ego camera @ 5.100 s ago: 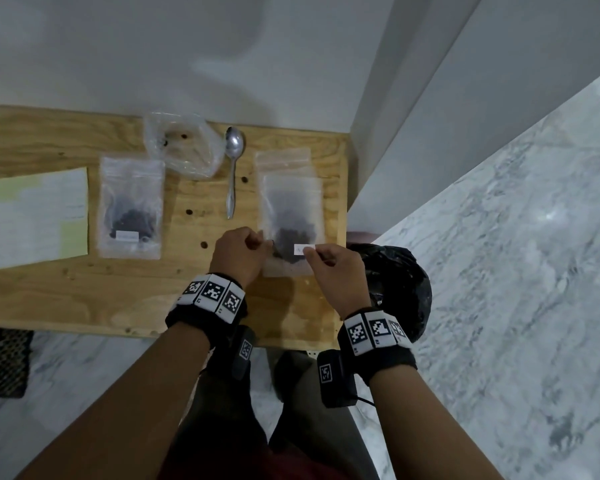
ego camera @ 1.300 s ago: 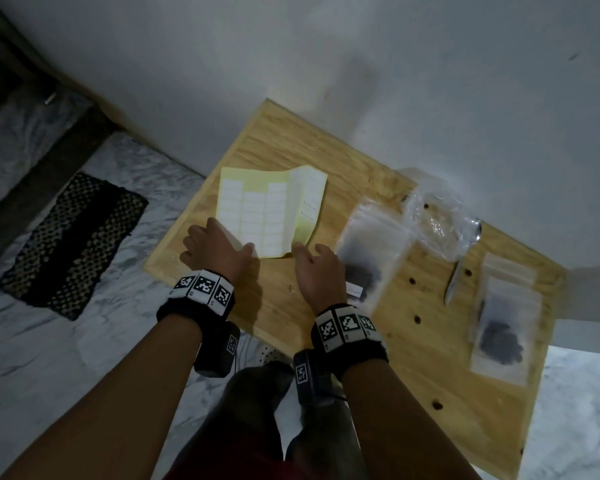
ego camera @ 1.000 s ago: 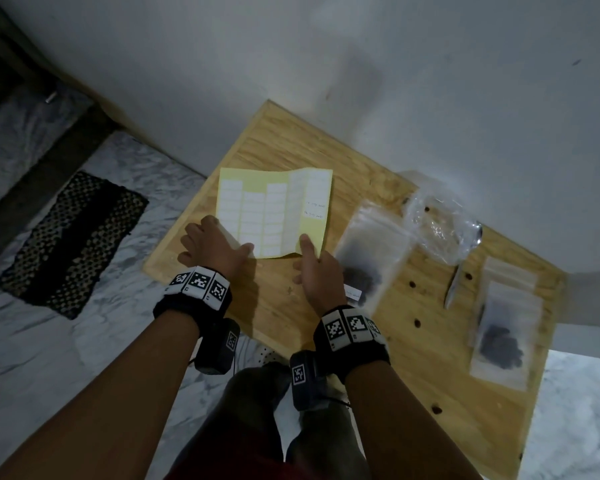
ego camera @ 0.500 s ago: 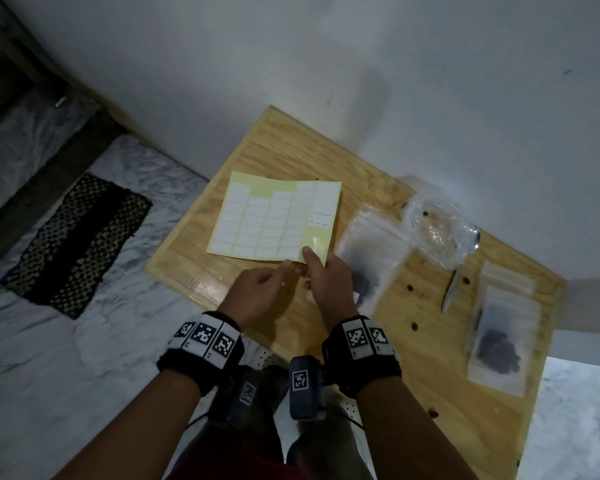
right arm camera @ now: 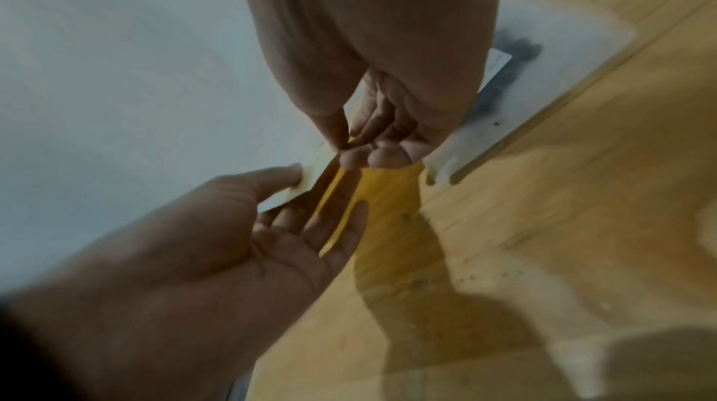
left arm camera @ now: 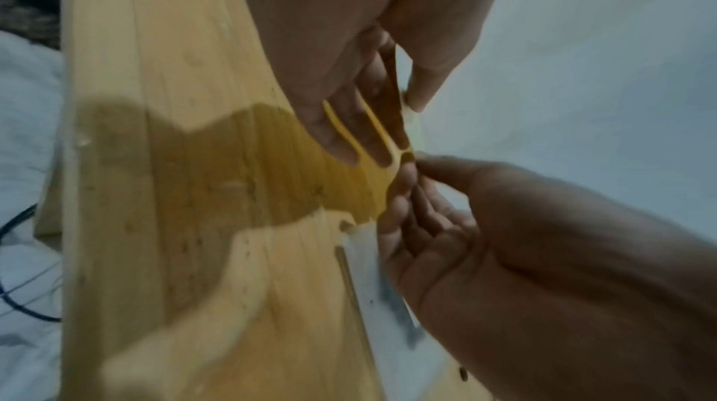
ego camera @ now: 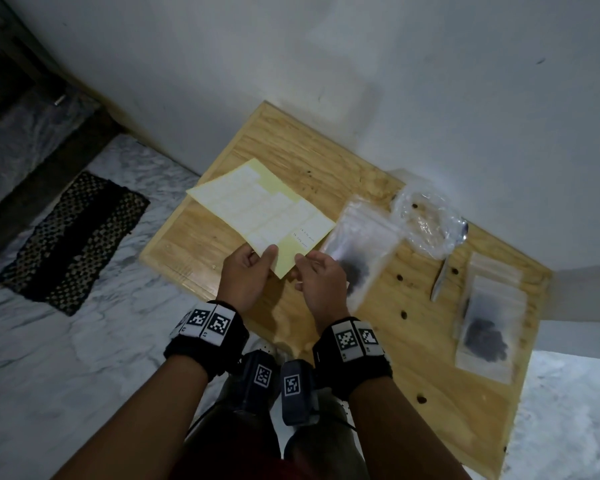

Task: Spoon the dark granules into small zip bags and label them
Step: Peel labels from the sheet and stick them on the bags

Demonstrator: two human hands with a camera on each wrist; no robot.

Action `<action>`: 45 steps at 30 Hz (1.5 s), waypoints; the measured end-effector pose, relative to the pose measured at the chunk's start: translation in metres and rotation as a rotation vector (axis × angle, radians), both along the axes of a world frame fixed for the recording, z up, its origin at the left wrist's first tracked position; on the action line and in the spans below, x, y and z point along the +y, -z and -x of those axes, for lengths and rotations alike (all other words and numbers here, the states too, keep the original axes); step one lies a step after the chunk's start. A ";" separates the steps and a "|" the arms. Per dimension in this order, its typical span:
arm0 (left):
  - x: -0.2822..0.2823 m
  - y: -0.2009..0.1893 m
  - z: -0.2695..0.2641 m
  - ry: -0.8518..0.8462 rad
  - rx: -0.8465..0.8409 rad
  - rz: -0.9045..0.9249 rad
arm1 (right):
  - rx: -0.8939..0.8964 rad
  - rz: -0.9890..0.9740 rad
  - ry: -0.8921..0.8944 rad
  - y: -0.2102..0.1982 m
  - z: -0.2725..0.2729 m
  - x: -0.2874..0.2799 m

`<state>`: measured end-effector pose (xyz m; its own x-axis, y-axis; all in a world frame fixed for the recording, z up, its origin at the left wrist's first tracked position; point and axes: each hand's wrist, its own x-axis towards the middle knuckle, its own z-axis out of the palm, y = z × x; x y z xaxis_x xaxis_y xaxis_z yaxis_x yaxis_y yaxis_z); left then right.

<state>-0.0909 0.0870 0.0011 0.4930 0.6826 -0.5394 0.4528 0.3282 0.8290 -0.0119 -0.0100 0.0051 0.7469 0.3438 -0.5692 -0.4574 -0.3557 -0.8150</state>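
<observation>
plywood board (ego camera: 440, 368) on marble floor (ego camera: 49, 368) — white wall (ego camera: 326, 64) behind

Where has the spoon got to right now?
In the head view the spoon lies on the wooden board, right of the hands, its bowl tucked under the crumpled clear bag, between two filled zip bags.
</observation>
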 end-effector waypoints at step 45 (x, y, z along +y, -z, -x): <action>0.001 -0.018 -0.009 0.090 -0.073 0.113 | -0.609 0.156 -0.236 -0.004 -0.034 -0.010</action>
